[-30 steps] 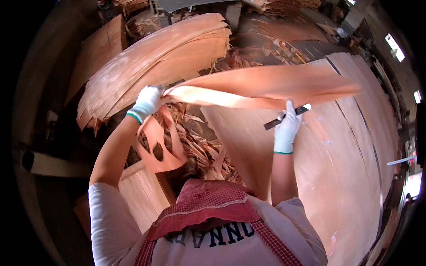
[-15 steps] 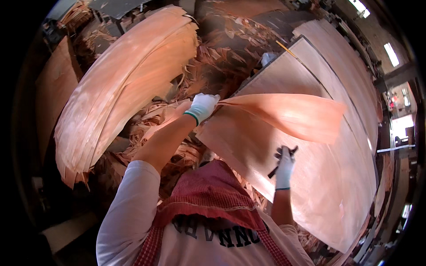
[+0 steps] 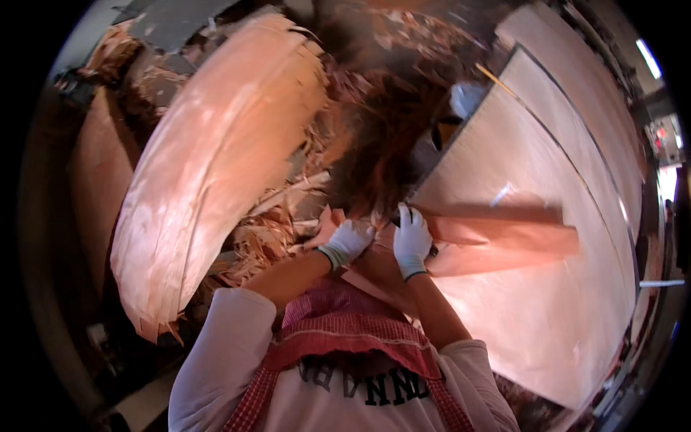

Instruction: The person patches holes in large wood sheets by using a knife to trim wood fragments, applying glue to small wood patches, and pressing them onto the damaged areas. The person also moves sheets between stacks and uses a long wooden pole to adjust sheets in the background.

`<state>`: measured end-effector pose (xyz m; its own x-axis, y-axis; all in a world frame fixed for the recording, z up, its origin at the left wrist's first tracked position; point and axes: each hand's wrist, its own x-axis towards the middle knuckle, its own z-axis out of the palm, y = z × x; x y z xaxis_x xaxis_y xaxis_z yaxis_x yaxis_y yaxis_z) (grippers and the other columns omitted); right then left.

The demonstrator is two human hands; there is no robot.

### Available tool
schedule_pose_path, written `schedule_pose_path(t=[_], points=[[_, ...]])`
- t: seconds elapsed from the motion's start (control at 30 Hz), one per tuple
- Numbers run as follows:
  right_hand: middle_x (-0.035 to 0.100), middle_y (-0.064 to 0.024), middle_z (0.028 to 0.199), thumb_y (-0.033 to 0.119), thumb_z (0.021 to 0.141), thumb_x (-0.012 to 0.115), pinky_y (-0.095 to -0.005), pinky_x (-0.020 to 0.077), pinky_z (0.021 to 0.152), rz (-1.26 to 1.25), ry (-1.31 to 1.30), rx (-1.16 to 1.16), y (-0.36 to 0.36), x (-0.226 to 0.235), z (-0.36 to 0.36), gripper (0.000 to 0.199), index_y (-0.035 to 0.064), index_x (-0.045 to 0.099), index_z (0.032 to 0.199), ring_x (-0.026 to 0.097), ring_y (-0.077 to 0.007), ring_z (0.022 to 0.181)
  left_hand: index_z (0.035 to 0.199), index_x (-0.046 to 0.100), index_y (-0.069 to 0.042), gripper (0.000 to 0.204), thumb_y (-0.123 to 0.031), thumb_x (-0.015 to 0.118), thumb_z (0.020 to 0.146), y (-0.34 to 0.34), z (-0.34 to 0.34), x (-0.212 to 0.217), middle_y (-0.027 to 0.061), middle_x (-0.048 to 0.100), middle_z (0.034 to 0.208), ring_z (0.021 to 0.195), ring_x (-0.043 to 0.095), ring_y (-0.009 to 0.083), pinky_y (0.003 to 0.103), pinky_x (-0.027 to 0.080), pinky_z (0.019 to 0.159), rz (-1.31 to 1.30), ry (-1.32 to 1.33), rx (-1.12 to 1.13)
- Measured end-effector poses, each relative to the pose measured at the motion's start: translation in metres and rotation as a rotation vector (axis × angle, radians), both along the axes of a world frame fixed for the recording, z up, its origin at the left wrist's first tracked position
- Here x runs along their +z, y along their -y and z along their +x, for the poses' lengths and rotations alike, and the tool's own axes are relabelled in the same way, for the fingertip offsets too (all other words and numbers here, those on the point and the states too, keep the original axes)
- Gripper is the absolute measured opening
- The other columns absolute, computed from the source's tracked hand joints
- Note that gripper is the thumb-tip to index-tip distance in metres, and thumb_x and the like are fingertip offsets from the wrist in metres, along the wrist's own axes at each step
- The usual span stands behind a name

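Observation:
A long strip of thin reddish wood veneer (image 3: pixel 511 248) lies over the edge of a large pale veneer sheet (image 3: pixel 533 324) on my right. My left hand (image 3: pixel 349 241), in a white glove with a green cuff, is closed on the strip's near, ragged end. Close beside it, my gloved right hand (image 3: pixel 412 241) rests at the strip, fingers wrapped round a slim dark tool (image 3: pixel 432 251). Only bits of that tool show past the glove, so its kind is hidden.
On the left stands a tall curved stack of veneer sheets (image 3: pixel 209 173). Torn veneer scraps (image 3: pixel 266 245) heap up between the stacks. A thin yellow stick (image 3: pixel 497 81) lies at the pale sheet's far edge, near a bluish-white crumpled thing (image 3: pixel 466 99).
My right hand has moved left and up, from over the pale sheet to beside my left hand. The left hand came nearer to me, and the strip has dropped flatter onto the sheet.

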<state>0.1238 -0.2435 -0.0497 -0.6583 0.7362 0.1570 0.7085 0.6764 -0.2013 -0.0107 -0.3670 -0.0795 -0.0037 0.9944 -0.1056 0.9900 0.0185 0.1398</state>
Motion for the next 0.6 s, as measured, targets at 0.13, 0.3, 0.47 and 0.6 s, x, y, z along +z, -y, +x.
schedule_pose_path(t=[0.13,0.3,0.47,0.6], points=[[0.058,-0.0083,0.120,0.015,0.081,0.062,-0.0435,0.0525,0.081,-0.109,-0.083,0.055,-0.005,0.004,-0.003,0.045,0.0181,0.055,0.126,0.060,-0.0307,0.101,0.110,0.061,-0.008,0.028,-0.025,0.056,0.088,-0.088,-0.029,-0.059,0.0103,0.071,0.096,0.082,0.070,0.0234,0.041,0.052,0.068,-0.377,0.065,0.165],[0.058,-0.0064,0.114,0.013,0.077,0.064,-0.0418,0.0522,0.079,-0.097,-0.089,0.052,-0.008,0.002,-0.007,0.048,0.0165,0.055,0.123,0.060,-0.0288,0.097,0.144,0.034,-0.008,0.084,-0.046,0.071,0.078,-0.205,-0.120,-0.064,0.0208,0.060,0.126,0.113,0.061,0.0349,0.041,0.050,0.092,-0.620,0.198,0.018],[0.059,-0.0024,0.108,0.016,0.078,0.062,-0.0377,0.0537,0.073,0.000,-0.050,-0.036,-0.005,0.001,-0.007,0.041,0.0182,0.056,0.119,0.062,-0.0237,0.092,0.113,0.055,-0.005,0.051,-0.024,0.076,0.070,-0.260,-0.119,0.059,0.0136,0.063,0.108,0.103,0.061,0.0294,0.042,0.050,0.087,0.155,0.096,0.158],[0.060,-0.0028,0.106,0.019,0.084,0.056,-0.0369,0.0551,0.072,0.029,0.002,-0.041,-0.002,0.007,-0.011,0.033,0.0176,0.059,0.116,0.063,-0.0216,0.089,0.111,0.057,-0.004,0.037,-0.023,0.069,0.081,-0.264,-0.037,0.119,0.0161,0.064,0.095,0.089,0.063,0.0314,0.046,0.051,0.077,0.450,0.295,-0.190]])
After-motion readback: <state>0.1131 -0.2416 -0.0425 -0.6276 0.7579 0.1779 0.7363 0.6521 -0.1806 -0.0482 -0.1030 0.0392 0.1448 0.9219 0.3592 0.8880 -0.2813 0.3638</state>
